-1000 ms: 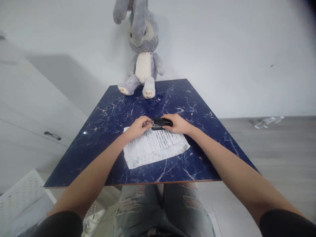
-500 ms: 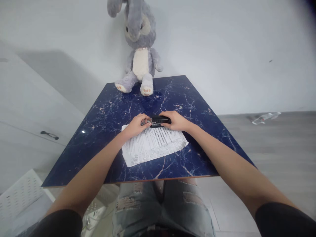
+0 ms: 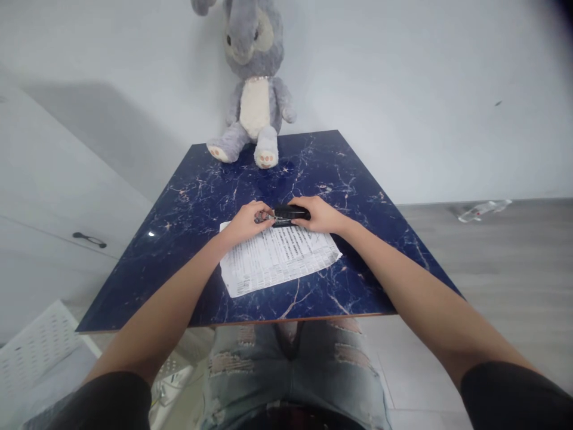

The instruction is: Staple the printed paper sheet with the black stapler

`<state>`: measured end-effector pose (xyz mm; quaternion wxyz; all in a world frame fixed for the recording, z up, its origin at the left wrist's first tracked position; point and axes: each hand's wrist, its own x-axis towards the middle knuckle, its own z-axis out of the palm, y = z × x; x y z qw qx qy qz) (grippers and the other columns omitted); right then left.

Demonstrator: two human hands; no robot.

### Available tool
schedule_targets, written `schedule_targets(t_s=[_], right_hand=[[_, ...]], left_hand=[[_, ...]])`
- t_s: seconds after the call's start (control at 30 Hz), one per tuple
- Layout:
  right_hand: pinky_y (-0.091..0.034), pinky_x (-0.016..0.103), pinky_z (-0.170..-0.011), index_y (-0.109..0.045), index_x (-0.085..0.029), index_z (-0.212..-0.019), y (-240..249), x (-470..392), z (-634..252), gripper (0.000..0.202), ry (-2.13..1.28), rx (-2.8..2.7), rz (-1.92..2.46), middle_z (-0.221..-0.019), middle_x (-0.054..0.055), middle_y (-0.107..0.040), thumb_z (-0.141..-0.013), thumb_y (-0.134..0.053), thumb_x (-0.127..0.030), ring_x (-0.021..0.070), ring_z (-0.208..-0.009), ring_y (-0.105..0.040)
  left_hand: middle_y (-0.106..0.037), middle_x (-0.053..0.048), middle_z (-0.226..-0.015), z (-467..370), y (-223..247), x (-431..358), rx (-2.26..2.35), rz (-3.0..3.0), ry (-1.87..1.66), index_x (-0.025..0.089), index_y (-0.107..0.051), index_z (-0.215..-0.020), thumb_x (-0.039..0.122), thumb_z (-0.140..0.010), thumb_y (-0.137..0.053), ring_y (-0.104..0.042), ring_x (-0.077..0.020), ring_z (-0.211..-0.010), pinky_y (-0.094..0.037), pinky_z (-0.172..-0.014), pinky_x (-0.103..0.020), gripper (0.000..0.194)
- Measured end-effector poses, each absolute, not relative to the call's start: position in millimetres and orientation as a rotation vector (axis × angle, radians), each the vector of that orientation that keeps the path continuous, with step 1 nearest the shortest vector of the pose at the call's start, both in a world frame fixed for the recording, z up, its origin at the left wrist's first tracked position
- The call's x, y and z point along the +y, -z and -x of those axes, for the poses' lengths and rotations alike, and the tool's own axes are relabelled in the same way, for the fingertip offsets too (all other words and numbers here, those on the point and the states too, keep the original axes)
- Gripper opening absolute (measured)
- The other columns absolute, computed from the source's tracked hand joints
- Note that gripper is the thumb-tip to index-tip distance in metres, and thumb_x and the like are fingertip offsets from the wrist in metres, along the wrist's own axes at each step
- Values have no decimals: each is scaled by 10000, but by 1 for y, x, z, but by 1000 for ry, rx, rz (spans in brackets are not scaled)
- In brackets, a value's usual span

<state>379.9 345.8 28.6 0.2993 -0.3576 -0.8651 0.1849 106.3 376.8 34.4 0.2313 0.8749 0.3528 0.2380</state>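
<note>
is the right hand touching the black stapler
Touching: the head view shows the right hand closed around the right end of the black stapler, thumb on its near side.

Stapler [image 3: 290, 211] apparently at edge of paper [image 3: 275, 263]

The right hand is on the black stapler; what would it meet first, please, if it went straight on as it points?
Pointing leftward along the black stapler it holds, the right hand would likely meet the left hand first, at the stapler's other end, though depth is uncertain.
</note>
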Motion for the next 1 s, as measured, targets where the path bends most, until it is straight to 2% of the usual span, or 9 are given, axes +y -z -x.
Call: schedule_targets(t_s=[1.0], right_hand=[[-488,352,-825,-654,-174,-1143,-32,343,-380,289,-495,-2306,968,-1026,71,-731,-861,-679,-233,231,-903,-677]], left_hand=[[-638,-19,-802,-104,-33,379,971,-2340,-638,186,-721,-970,277,-890,-736,-551,-167,-783,-415,-750,-320,122]])
